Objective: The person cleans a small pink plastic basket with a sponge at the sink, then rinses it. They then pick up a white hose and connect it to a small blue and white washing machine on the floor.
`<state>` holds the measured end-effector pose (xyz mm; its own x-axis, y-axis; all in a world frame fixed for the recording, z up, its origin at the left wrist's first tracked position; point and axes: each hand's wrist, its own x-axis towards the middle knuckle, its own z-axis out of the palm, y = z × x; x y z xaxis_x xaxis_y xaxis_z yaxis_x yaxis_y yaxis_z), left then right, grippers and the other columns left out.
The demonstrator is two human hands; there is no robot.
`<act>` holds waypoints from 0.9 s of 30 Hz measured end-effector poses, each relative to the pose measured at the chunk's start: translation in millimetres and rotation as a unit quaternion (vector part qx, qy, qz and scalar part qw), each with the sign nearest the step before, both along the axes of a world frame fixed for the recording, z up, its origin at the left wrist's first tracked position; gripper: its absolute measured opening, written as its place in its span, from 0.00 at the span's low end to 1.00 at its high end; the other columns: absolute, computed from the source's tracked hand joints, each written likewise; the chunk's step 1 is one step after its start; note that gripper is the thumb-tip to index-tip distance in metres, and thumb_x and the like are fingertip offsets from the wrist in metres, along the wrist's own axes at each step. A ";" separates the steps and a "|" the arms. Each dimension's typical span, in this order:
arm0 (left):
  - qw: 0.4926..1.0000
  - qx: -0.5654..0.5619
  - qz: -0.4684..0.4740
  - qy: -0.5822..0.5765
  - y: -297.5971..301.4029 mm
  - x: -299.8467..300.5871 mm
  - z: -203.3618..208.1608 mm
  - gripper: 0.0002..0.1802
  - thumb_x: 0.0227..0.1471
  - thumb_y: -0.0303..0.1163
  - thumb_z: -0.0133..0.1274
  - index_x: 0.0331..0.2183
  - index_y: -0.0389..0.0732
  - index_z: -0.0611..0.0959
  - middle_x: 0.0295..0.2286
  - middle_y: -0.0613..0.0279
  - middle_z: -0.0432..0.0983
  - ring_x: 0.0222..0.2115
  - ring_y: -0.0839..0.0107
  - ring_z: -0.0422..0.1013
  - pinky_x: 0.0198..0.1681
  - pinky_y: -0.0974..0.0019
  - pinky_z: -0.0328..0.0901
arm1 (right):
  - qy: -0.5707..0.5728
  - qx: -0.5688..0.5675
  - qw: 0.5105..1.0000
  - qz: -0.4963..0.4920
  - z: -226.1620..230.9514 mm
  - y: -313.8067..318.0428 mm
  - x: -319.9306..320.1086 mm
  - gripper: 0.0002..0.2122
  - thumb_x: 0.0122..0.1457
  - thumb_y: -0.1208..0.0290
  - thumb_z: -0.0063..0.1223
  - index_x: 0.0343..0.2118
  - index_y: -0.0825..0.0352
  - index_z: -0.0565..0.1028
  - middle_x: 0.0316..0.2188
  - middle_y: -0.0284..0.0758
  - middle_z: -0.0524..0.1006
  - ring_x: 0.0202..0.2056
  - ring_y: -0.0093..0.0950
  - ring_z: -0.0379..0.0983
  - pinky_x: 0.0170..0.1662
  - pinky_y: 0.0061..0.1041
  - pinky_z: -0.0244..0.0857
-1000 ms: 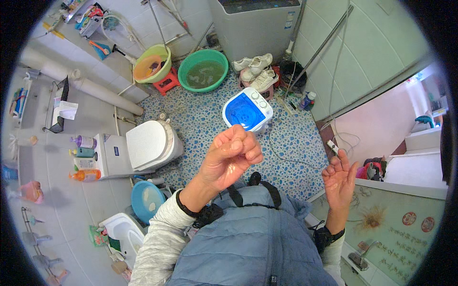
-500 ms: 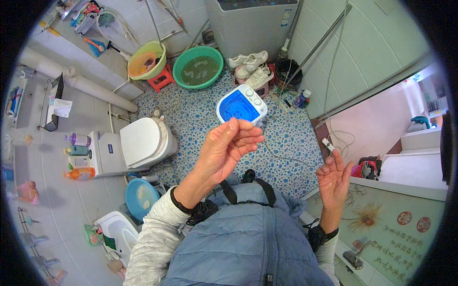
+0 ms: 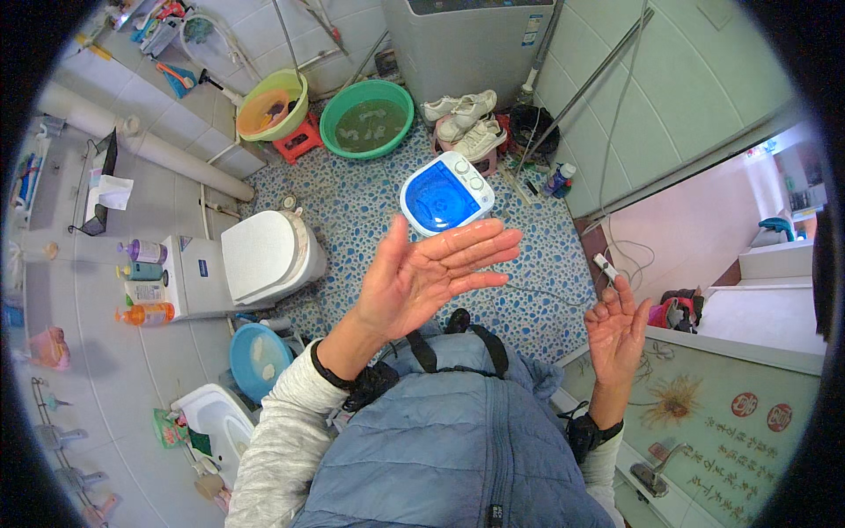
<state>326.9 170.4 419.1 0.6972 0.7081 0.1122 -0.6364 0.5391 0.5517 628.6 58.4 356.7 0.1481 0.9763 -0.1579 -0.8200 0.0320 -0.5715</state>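
My left hand [image 3: 440, 273] is raised in front of me, palm in view, fingers stretched out and thumb apart, with nothing in it. Just beyond its fingers, a mini washing machine [image 3: 447, 195] stands on the floor, white with a see-through blue lid and two dials. To the right, my right hand [image 3: 616, 339] is held up with its palm showing, fingers apart and some slightly bent, also holding nothing. In the picture its fingertips lie beside a white socket strip [image 3: 605, 266] on a cable by the doorway; whether they touch is unclear.
A green basin of cloudy water [image 3: 368, 123], white shoes [image 3: 471, 119] and a grey washing machine [image 3: 471, 53] stand at the back. On the left are a toilet [image 3: 264, 255], a blue basin [image 3: 260, 359] and a sink [image 3: 218, 422]. Cables trail near the doorway.
My left hand has opened from a loose pinch to a flat palm with fingers stretched to the right. My right hand has hardly moved.
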 end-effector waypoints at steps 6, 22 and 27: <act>0.990 0.096 0.036 0.097 -1.2 -4.3 -4.8 0.34 0.55 0.43 0.45 0.55 0.27 0.64 0.54 0.38 0.61 0.56 0.48 0.60 0.60 0.49 0.52 | 0.001 -0.001 1.000 -0.002 0.1 -2.0 -1.5 0.27 0.66 0.49 0.30 0.55 0.67 0.65 0.38 0.36 0.74 0.33 0.25 0.66 0.40 0.26 0.61; 0.956 0.148 0.119 0.224 -11.3 -18.4 -13.6 0.16 0.58 0.35 0.47 0.36 0.30 0.80 0.33 0.48 0.79 0.38 0.61 0.76 0.46 0.60 0.67 | -0.003 0.000 1.000 0.009 1.0 -1.6 -6.2 0.27 0.66 0.49 0.29 0.54 0.68 0.66 0.37 0.36 0.74 0.33 0.26 0.67 0.39 0.26 0.62; 0.944 0.167 0.122 0.257 -11.3 -20.9 -17.5 0.17 0.59 0.37 0.47 0.34 0.32 0.82 0.31 0.52 0.80 0.37 0.66 0.76 0.43 0.66 0.67 | 0.001 -0.001 1.000 0.010 1.2 -0.8 -6.0 0.26 0.66 0.49 0.29 0.53 0.68 0.67 0.37 0.36 0.73 0.33 0.26 0.67 0.39 0.26 0.62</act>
